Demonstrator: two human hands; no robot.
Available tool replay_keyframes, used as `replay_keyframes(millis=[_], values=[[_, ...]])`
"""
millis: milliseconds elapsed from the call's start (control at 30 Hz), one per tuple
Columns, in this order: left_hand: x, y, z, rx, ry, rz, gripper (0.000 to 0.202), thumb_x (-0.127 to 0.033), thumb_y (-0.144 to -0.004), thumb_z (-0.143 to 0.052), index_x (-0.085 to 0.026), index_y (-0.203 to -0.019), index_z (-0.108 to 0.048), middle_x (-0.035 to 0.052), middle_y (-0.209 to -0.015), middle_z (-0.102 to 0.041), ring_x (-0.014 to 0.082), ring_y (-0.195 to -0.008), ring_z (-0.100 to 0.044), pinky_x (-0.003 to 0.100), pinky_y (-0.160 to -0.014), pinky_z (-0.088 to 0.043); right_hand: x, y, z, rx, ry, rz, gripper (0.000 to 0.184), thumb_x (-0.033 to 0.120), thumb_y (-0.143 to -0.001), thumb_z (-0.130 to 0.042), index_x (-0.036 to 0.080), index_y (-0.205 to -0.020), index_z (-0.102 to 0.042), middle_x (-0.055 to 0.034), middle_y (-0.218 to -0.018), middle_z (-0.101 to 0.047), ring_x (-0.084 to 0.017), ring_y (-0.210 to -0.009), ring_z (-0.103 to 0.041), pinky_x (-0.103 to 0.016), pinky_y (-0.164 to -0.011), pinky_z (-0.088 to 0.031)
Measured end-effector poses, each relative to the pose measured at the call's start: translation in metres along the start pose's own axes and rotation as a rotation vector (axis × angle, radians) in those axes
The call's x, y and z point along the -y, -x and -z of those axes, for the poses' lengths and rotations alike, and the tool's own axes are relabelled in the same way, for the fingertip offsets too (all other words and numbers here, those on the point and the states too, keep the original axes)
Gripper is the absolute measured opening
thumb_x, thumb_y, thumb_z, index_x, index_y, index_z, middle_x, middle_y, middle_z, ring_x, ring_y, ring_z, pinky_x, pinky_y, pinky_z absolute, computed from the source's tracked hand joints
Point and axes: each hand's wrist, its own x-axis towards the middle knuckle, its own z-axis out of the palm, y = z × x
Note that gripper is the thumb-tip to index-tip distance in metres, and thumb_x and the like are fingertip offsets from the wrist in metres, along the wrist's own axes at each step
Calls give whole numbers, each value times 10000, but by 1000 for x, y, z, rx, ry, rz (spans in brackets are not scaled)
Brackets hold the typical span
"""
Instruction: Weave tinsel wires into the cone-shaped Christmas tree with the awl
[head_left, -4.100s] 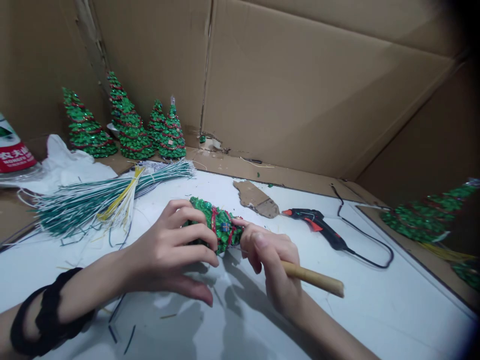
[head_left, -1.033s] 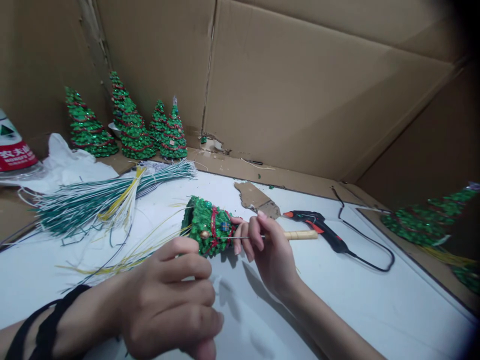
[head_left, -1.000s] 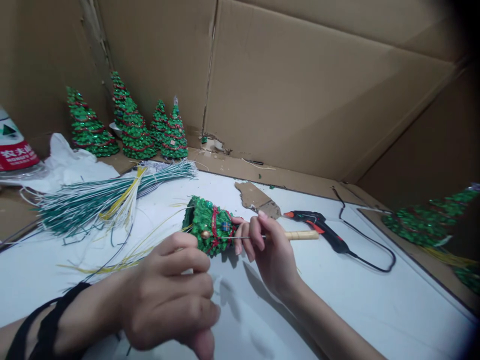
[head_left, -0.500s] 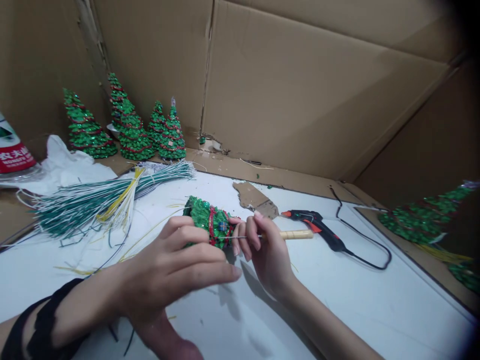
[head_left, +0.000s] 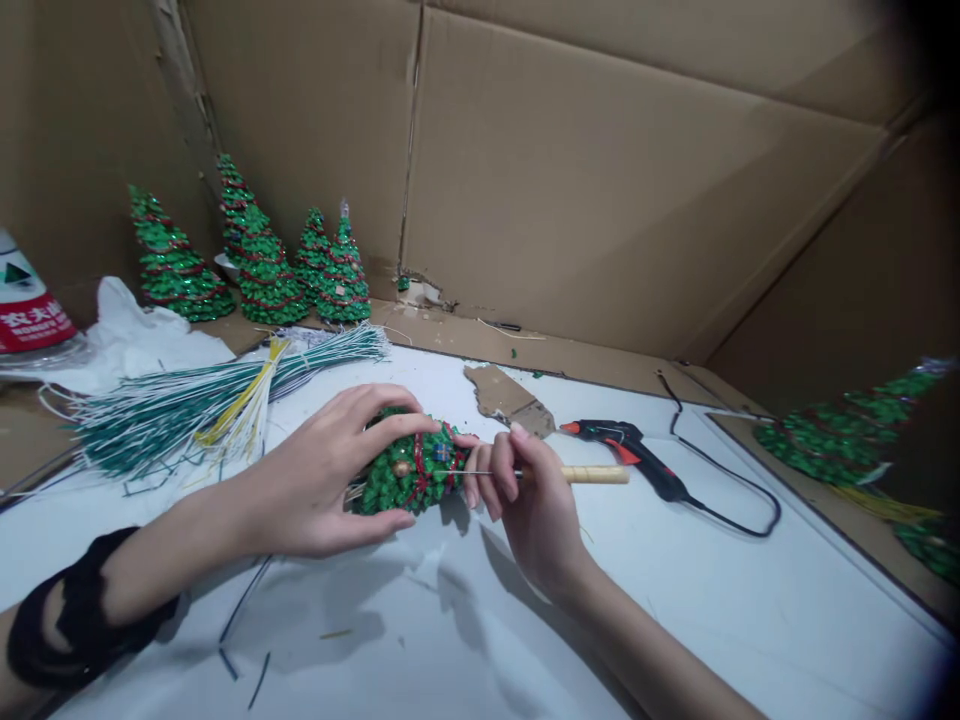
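Note:
A small green Christmas tree (head_left: 401, 468) with red garland and little baubles lies on its side on the white table. My left hand (head_left: 341, 465) is wrapped round its left end, fingers over the top and thumb along the near side. In my right hand (head_left: 525, 490) is an awl-like tool (head_left: 594, 475) with a wooden handle and a thin metal shaft. The shaft points left across the front of the tree; I cannot tell whether its tip touches. My right fingertips are against the tree's right end.
Behind my left arm lies a bundle of green and white wires (head_left: 150, 415). Several finished trees (head_left: 266, 265) stand at the back left, near a red-labelled bottle (head_left: 34, 310). A corded glue gun (head_left: 637, 450) and a torn cardboard piece (head_left: 510, 398) lie to the right. Cardboard walls (head_left: 600, 180) surround the table.
My left hand, spread above the tree before, has come down and closed round it. The tree has turned slightly, with a gold bauble now showing. My right hand stays nearly still with the tool.

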Motion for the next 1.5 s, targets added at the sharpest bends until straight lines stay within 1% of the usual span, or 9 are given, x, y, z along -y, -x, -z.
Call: replay_keyframes(millis=[100,300,467,600,667,800,967,1133,1500], values=[[7,0,6,114,73,5,572,-375,-773,-622,-223,-1278,-400,113,-1303,-449,276,-1201,-436,398,-988,-394,-1,1,2,-7,-11,98,456,400,-869,-440,223,-451,-405,48,-389,-384,-134,-478,-461,-400,-930,-409],[11,2,5,37,153,37,401,-298,-846,-521,-209,-1226,-430,94,-1194,-529,235,-1125,-488,356,-947,-416,-4,12,0,56,261,355,348,305,-905,-399,203,-573,-426,24,-569,-432,-132,-592,-445,-410,-907,-426],[10,1,5,3,202,179,288,-344,-882,-434,-198,-1101,-551,73,-1125,-553,221,-1036,-530,350,-904,-428,-3,23,-6,149,512,517,315,237,-925,-306,206,-620,-376,13,-600,-402,-137,-603,-422,-420,-864,-439],[9,1,4,-13,294,289,319,-367,-899,-361,-191,-973,-616,53,-1014,-585,205,-944,-550,341,-856,-433,-4,25,-5,243,612,626,283,200,-918,-291,206,-641,-348,13,-599,-364,-138,-603,-395,-421,-832,-440],[8,1,3,-17,338,317,351,-373,-898,-336,-189,-934,-633,49,-974,-595,201,-910,-552,339,-839,-432,-5,25,-5,273,633,634,269,192,-916,-295,206,-652,-342,13,-607,-358,-136,-611,-395,-402,-807,-442],[8,1,1,-15,377,345,374,-387,-888,-331,-188,-928,-645,51,-969,-595,201,-888,-551,347,-831,-424,-4,25,-5,231,551,623,306,228,-935,-268,207,-632,-311,19,-588,-336,-128,-583,-371,-329,-694,-440],[9,1,1,-3,374,350,375,-408,-874,-349,-190,-934,-648,54,-974,-579,204,-881,-545,361,-835,-418,-3,24,-6,170,439,494,400,286,-947,-248,206,-566,-341,29,-531,-363,-120,-538,-408,-388,-857,-447],[7,1,1,24,370,341,401,-432,-882,-318,-188,-966,-625,63,-993,-576,209,-885,-540,366,-837,-423,-1,20,-5,114,356,317,460,338,-934,-273,219,-496,-348,20,-481,-399,-127,-498,-423,-392,-887,-458],[7,0,1,49,384,299,424,-455,-903,-280,-187,-1013,-589,67,-1008,-560,218,-943,-530,372,-877,-419,3,20,-6,153,421,304,465,373,-953,-267,218,-523,-353,19,-495,-384,-128,-510,-424,-391,-895,-463]])
